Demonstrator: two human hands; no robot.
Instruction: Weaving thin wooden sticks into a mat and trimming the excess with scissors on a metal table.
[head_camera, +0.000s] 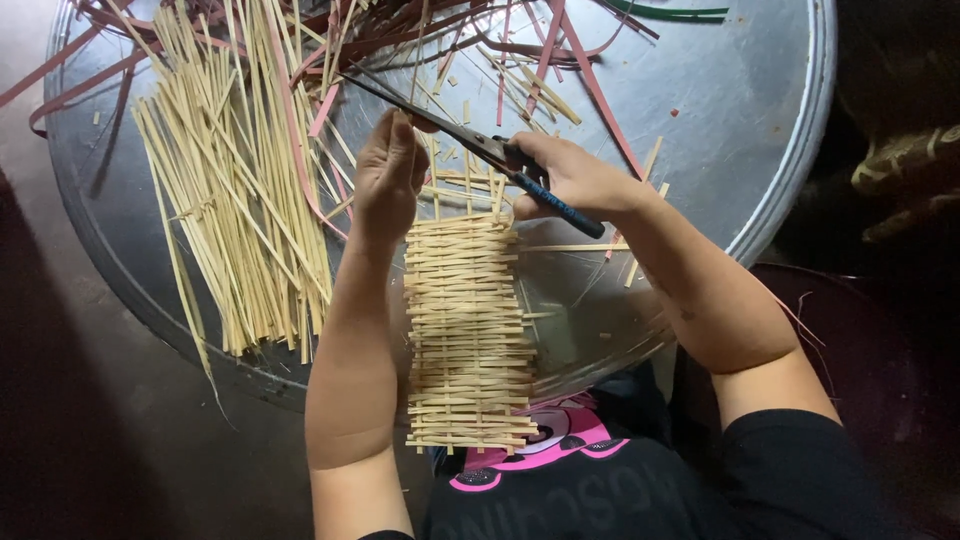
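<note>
A long woven mat of pale bamboo strips (466, 330) hangs from my left hand (388, 175), which grips its far upper edge. My right hand (565, 175) holds a pair of scissors (478, 145) with blue-black handles. Their dark blades are parted and point left, across the loose strip ends at the top of the mat, just beyond my left fingers. Both hands are over the near part of a round metal tray (770, 120).
A big heap of loose pale bamboo strips (235, 180) lies on the left of the tray. Pink and dark red strips (590, 85) curl across the far side. Short offcuts (640, 260) lie scattered by my right forearm. Dark floor surrounds the tray.
</note>
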